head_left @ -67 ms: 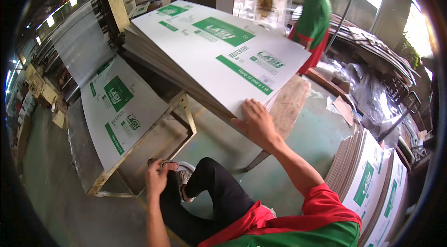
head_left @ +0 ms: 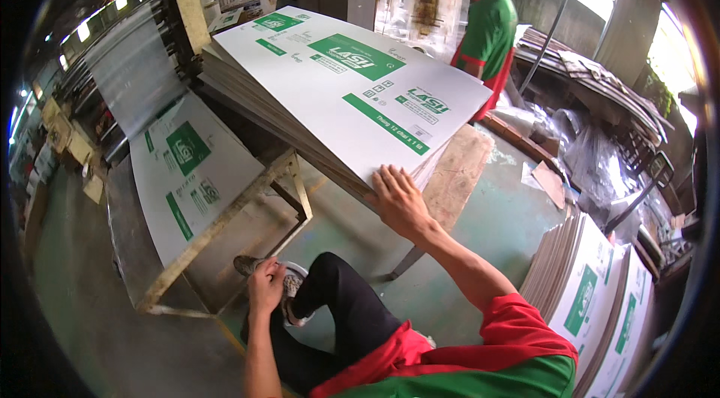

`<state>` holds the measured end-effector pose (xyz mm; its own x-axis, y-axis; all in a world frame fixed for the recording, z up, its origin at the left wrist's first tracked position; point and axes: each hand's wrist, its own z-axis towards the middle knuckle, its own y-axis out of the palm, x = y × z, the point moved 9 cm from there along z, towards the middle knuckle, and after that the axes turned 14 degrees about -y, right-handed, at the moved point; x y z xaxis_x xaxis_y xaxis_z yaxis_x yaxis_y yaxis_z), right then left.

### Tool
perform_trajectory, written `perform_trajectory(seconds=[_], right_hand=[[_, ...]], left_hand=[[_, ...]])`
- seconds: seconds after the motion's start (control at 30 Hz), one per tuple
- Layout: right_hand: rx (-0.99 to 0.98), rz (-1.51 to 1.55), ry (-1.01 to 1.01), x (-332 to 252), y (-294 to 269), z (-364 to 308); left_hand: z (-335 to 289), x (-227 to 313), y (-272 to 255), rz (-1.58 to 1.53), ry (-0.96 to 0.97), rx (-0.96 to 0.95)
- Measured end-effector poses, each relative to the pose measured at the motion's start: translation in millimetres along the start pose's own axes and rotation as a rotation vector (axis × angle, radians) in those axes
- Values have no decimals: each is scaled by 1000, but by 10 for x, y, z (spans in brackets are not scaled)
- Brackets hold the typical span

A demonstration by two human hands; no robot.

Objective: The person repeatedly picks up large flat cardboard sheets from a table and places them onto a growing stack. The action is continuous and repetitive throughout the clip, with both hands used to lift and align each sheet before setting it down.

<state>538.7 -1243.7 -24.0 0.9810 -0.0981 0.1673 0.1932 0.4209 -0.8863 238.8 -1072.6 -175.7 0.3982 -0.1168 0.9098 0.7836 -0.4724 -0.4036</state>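
Observation:
My right hand [head_left: 400,203] lies with its fingers stretched out on the near corner of a stack of cardboard sheets [head_left: 322,109]. The top sheet is white with green print, and the brown edges of several sheets show beneath it. Low over my leg, my left hand [head_left: 266,287] is closed, its fingers curled together. Whatever it may hold is hidden. To its upper left, another white and green printed sheet [head_left: 225,162] slopes over a metal-framed stand [head_left: 176,267].
The stack rests partly on a worn wooden board [head_left: 466,173]. More printed cardboard sheets [head_left: 566,289] stand on edge at my right. Beyond the stack is a person [head_left: 491,34] in a green and red shirt. Clear plastic wrap [head_left: 600,154] lies heaped at the right.
My left hand has shifted slightly right, and its fingers are curled closer together. My right hand stays on the stack's corner. The view has moved a little.

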Motion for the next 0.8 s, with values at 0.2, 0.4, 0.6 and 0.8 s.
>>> perform_trajectory(seconds=[0.2, 0.4, 0.6, 0.8], right_hand=[[110, -174, -218, 25, 23, 88], [-126, 126, -204, 132, 104, 312], [-199, -214, -349, -6, -523, 655], [494, 210, -759, -1188, -1863, 532]], left_hand=[[-882, 510, 1035, 1, 53, -175], [-458, 1126, 767, -491, -93, -262], [-296, 1733, 799, -585, -386, -434], [384, 2673, 872, -1008, -143, -674]])
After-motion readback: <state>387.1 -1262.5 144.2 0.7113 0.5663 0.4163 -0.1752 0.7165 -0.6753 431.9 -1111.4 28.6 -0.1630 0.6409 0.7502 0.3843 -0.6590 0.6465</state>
